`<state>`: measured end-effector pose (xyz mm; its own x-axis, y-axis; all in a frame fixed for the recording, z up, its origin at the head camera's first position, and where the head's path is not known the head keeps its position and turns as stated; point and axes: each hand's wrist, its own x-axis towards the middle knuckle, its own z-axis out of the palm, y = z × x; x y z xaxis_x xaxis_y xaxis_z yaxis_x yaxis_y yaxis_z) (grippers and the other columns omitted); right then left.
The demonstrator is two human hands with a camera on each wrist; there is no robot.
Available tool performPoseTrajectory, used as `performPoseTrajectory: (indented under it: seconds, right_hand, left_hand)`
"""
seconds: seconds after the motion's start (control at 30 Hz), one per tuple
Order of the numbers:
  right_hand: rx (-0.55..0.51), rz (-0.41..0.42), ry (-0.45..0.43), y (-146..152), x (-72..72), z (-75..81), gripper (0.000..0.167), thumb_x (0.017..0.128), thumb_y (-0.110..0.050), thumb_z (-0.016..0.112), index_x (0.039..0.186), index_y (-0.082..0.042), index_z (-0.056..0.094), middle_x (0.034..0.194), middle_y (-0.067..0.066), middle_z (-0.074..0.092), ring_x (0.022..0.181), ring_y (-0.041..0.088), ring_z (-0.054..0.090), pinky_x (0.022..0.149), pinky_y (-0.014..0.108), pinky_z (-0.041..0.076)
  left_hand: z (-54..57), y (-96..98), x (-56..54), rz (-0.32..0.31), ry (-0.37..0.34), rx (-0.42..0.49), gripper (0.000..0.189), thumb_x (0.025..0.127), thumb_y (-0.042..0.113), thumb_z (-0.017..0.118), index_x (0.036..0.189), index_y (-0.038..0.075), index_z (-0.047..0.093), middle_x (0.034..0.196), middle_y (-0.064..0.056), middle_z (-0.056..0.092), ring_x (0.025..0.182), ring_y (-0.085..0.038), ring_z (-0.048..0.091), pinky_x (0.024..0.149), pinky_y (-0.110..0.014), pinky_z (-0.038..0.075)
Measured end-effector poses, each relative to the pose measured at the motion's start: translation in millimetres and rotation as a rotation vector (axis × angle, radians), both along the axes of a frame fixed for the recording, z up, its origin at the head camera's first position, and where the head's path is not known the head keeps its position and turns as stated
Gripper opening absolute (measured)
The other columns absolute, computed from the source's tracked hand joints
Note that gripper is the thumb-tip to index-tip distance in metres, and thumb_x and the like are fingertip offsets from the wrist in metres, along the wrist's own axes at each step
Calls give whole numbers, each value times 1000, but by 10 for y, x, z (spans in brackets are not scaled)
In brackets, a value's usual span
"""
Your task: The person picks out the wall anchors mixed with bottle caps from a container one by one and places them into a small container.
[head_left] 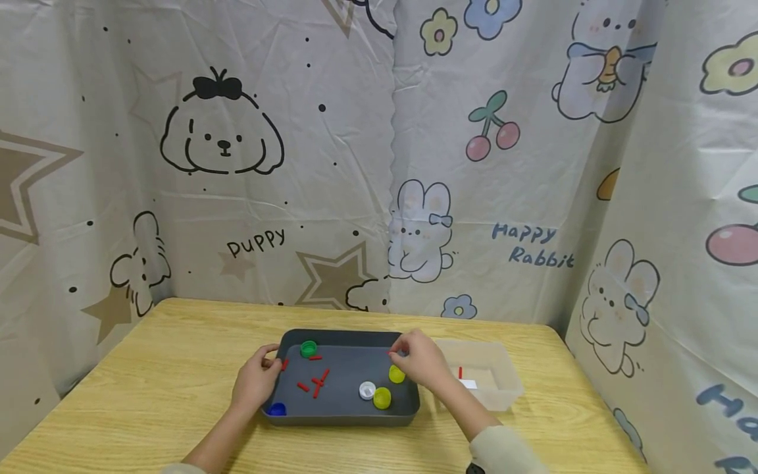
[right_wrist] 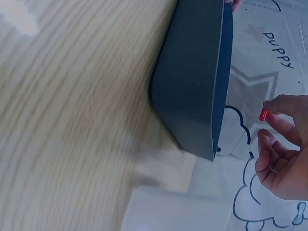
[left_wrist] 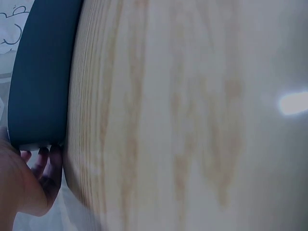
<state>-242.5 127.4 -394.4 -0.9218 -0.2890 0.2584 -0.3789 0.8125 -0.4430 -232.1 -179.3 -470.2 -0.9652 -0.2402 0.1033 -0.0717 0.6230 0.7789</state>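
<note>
A dark grey tray (head_left: 349, 362) lies on the table in the head view. My left hand (head_left: 256, 380) grips its left rim, thumb over the edge and fingers against the outer wall. Above the tray's right side, my right hand (head_left: 422, 359) pinches a small red stick (right_wrist: 263, 114) between thumb and index finger; its other fingers curl loosely. Several red sticks (head_left: 303, 387) are scattered over the tray's left half. Round caps lie in there too: a green cap (head_left: 308, 349), a blue cap (head_left: 277, 409), a white cap (head_left: 367, 391) and two yellow caps (head_left: 381, 398).
Right of the tray stands a translucent plastic box (head_left: 506, 378), partly behind the right forearm. Inside it are a red stick (head_left: 460, 372) and a white piece (head_left: 468, 384). A printed curtain (head_left: 331, 197) surrounds the wooden table (head_left: 195, 349) at the back and sides.
</note>
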Motion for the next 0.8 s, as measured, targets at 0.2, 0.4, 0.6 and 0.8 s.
performPoseTrajectory:
  seconds: [0.2,0.4,0.6,0.8]
  right_hand:
    - [-8,-64,-22,137,-3,68,5,80,-18,68,79,-13,70,84,4,56,70,13,47,61,27,39]
    - [-17,-96,-10,257,-40,90,6,79,-18,68,80,-13,71,81,4,56,70,14,48,60,28,38]
    - [-27,-124,-4,386,-70,95,6,80,-18,68,78,-13,71,82,3,57,72,14,50,62,29,40]
    - [-44,-158,-10,519,-73,93,7,81,-19,68,79,-12,70,83,4,58,73,15,51,62,29,40]
  left_hand:
    - [3,-3,-3,-1,-10,4,39,91,19,52,128,7,53,96,-12,65,80,-21,60,61,-27,39]
    - [-16,-9,-21,0,-13,2,39,92,19,52,129,8,53,96,-12,65,79,-20,60,61,-27,39]
    - [-26,-13,-28,1,-13,3,39,92,20,51,129,8,53,96,-12,65,79,-20,59,61,-27,39]
    - [-20,-12,-25,2,-14,4,39,92,20,51,129,8,53,96,-12,65,79,-20,59,61,-27,39]
